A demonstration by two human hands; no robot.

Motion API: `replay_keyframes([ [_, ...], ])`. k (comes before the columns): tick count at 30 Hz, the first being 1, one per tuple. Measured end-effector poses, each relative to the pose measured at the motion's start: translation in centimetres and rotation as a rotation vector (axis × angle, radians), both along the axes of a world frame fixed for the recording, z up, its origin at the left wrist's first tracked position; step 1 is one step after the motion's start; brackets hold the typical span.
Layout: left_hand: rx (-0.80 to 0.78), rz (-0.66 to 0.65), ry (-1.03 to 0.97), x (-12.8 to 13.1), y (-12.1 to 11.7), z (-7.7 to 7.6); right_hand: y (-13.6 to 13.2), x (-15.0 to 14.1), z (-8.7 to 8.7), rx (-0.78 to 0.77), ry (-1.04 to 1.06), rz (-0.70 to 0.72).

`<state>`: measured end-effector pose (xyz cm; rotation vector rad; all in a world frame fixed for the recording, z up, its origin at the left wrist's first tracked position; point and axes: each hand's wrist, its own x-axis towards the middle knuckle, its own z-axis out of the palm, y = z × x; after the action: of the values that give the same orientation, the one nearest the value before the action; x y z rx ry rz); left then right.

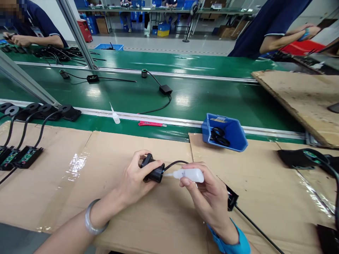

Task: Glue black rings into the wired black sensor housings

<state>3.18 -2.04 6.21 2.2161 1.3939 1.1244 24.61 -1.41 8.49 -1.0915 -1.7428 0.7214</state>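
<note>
My left hand [136, 178] is closed round a round black plastic part [153, 170] with a black cable [177, 163] running off to the right. My right hand [209, 194] grips a small white squeeze bottle [191, 175], its thin nozzle touching the open end of the black part. Both hands hover just above the cardboard-covered bench [148, 218]. A small black module [232, 199] on the cable lies under my right hand, partly hidden.
A blue bin [233, 135] holding black rings stands behind my hands. Several cabled assemblies [23, 155] lie at left, more black parts [304, 158] at right. A second white bottle [115, 116] and red tool [150, 124] lie by the green conveyor [185, 95]. Two people work across the belt.
</note>
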Motion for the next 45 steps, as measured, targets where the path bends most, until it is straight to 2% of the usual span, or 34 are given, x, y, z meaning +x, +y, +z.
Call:
replay_keyframes([
  [5,0.021,0.005,0.023,0.0,0.0,0.0,0.0,-0.5,0.9,0.127,-0.074,0.022],
  [10,0.029,0.006,0.03,0.1,0.0,0.0,-0.1,-0.5,1.0,0.188,-0.112,0.03],
  [45,0.021,-0.025,0.062,0.1,0.1,0.1,-0.1,-1.0,1.7,0.232,-0.157,-0.001],
])
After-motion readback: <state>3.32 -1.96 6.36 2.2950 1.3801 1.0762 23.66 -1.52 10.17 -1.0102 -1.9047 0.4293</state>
